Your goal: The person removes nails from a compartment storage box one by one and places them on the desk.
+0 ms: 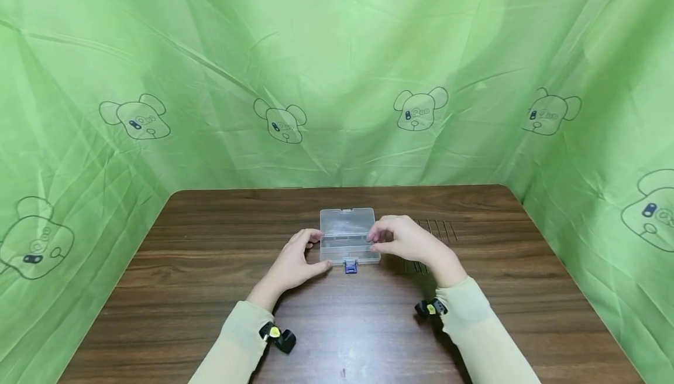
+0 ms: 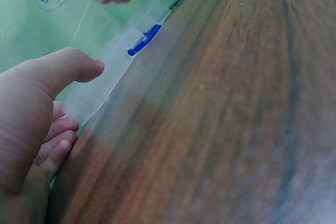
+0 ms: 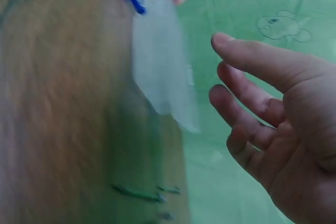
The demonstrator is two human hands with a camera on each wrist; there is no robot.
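Clear plastic box [image 1: 347, 236] with a blue latch [image 1: 350, 266], lying flat on the dark wood-grain table [image 1: 210, 290] about midway across, nearer the far edge than the near one, latch on the box's near side. Left hand [image 1: 297, 261] at the box's left end: thumb by the near left corner, fingers curved toward the far left side, contact not clear from the head view; in the left wrist view, thumb [image 2: 79, 66] stretched over the box's edge and fingers [image 2: 58, 135] loosely bent just beside the corner, grasping nothing, released. Right hand [image 1: 402, 239] at the box's right end, fingertips over the right rim; in the right wrist view, fingers [image 3: 247, 98] relaxed and spread just apart from the box's pale wall [image 3: 163, 61], holding nothing, released too. Thin dark slots [image 1: 434, 232] in the table surface just right of the box, partly behind the right hand. Green fabric backdrop [image 1: 337, 68] with printed bear outlines behind the box and to both sides of it. Pale sleeves [image 1: 237, 343] on both forearms, near of the box, each with a small black-and-yellow wrist clip [image 1: 276, 336].
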